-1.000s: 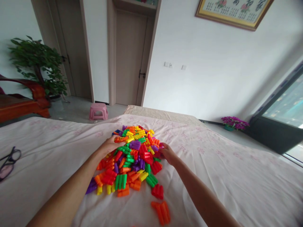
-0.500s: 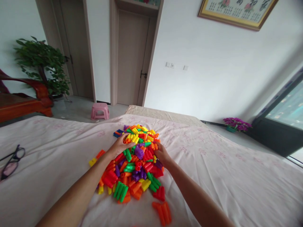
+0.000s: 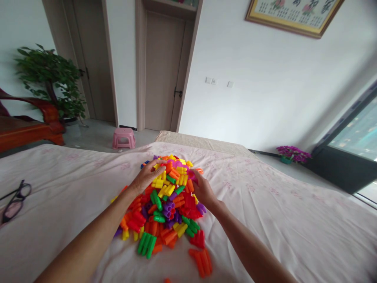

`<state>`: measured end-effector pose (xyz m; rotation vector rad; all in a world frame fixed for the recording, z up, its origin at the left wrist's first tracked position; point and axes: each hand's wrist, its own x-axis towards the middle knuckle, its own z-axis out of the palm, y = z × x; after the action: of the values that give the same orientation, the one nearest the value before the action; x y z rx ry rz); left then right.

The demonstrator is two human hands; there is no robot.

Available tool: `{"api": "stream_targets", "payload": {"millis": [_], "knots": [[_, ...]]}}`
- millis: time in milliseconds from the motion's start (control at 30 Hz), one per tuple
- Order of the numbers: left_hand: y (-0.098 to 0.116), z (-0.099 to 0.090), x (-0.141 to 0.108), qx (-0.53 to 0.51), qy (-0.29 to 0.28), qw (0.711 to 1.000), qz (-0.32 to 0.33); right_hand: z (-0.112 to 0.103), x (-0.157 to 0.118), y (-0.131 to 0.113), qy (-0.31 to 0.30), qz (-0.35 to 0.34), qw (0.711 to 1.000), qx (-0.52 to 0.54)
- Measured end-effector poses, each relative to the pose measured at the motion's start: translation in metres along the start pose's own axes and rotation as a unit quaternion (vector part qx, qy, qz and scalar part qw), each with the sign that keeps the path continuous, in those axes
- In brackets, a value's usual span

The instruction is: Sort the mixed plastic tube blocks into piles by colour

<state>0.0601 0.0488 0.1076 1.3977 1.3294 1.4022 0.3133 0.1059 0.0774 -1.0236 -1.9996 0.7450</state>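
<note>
A heap of coloured plastic tube-shaped pieces [image 3: 169,208] lies on the bedspread. My left hand [image 3: 149,175] is at the upper left of the heap, thumb and fingers apart, fingertips against yellow and red pieces. On the heap's right side, my right hand [image 3: 202,189] is curved with thumb and fingers spread, touching orange pieces and a pink thing [image 3: 192,174]; some of its fingertips are hidden. Yellow pieces [image 3: 182,175] lie between the hands. Nearer me are a green piece [image 3: 146,244] and a red-orange piece [image 3: 201,261].
Glasses [image 3: 16,202] lie on the pale flowered bedspread [image 3: 265,228] at the left. Beyond it stand a pink stool [image 3: 124,138], a wooden chair [image 3: 35,125], a potted plant [image 3: 51,80] and purple flowers [image 3: 293,153].
Pieces between my hands have shifted and tumbled, and pink parts now show. My left hand has moved slightly up and left. The green piece at the near edge has slid a little towards me.
</note>
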Motion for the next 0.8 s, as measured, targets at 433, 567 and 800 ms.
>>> {"api": "stream_targets", "payload": {"millis": [433,567,800], "knots": [[-0.004,0.001,-0.084,0.326,-0.08,0.912,0.237,-0.057,-0.05,0.02,0.088,0.146,0.975,0.144],[-0.007,0.012,-0.131,0.433,-0.191,0.799,0.37,-0.078,-0.081,0.041,0.085,0.191,0.967,0.145],[-0.012,0.043,-0.165,0.496,-0.228,0.701,0.459,-0.093,-0.115,0.06,0.098,0.256,0.955,0.113]]}}
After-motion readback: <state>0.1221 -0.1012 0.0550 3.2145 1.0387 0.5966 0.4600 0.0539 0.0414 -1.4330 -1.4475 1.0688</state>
